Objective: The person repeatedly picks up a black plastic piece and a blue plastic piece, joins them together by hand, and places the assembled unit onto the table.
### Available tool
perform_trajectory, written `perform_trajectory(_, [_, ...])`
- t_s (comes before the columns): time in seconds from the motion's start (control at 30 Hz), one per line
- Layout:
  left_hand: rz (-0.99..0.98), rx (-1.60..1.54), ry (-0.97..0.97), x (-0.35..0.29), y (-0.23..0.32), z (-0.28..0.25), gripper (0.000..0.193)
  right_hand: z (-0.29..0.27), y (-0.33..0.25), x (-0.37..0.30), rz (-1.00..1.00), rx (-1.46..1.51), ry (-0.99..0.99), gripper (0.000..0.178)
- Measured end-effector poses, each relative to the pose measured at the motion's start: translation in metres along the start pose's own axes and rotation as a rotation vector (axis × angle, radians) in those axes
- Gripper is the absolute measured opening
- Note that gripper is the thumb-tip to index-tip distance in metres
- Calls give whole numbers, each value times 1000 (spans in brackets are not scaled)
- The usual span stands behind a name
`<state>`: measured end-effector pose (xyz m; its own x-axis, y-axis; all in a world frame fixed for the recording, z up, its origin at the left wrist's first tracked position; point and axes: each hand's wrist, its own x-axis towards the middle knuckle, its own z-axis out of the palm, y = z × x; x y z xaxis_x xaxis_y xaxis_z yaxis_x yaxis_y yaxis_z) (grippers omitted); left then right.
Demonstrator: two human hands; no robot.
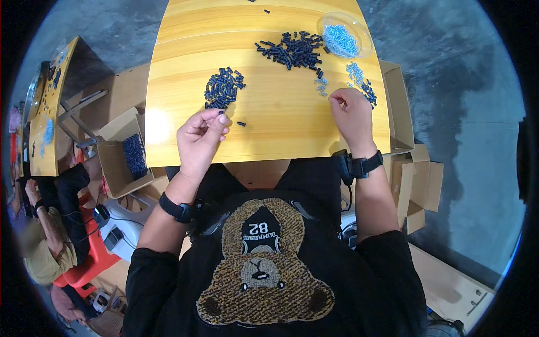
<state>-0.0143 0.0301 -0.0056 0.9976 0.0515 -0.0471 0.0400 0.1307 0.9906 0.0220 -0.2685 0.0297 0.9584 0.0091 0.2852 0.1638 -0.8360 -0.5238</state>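
My left hand (200,137) pinches a small black cylindrical piece between thumb and forefinger, just in front of a pile of like black pieces (223,89). A single black piece (241,123) lies to the right of those fingers. My right hand (352,115) is closed in a pinch low over the table; whatever is in its fingertips is hidden or too small to name. By its fingertips lies a little cluster of silvery, screw-like bits (321,86). More such bits (355,73) lie beyond it, and several black pieces (368,93) are to its right.
A larger heap of black pieces (295,50) lies toward the far side of the wooden table (269,143). At the far right stands a clear round tub (366,45) of bluish-silver bits. Cardboard boxes (400,106) flank the table. Another person (50,247) sits at left.
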Motion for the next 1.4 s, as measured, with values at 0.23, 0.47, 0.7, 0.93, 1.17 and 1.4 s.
perform_trajectory(0.23, [-2, -62, -24, 8, -11, -4, 13, 16, 3, 13, -51, -53, 19, 7])
perform_trajectory(0.47, [16, -26, -60, 7, -16, -3, 11, 22, 4, 13, -36, -85, -69, 4])
perform_trajectory(0.7, [6, -4, -47, 6, -11, -2, 11, 15, 2, 19, 21, -45, -142, 4])
perform_trajectory(0.93, [85, 126, -41, 6, -14, -3, 12, 7, 1, 19, 56, -82, -122, 2])
perform_trajectory(1.17, [48, 56, -16, 6, -11, -1, 10, 6, 7, 18, 51, -85, -77, 3])
perform_trajectory(1.4, [43, 118, -49, 5, -8, -2, 13, 14, -1, 20, 32, -179, -72, 6])
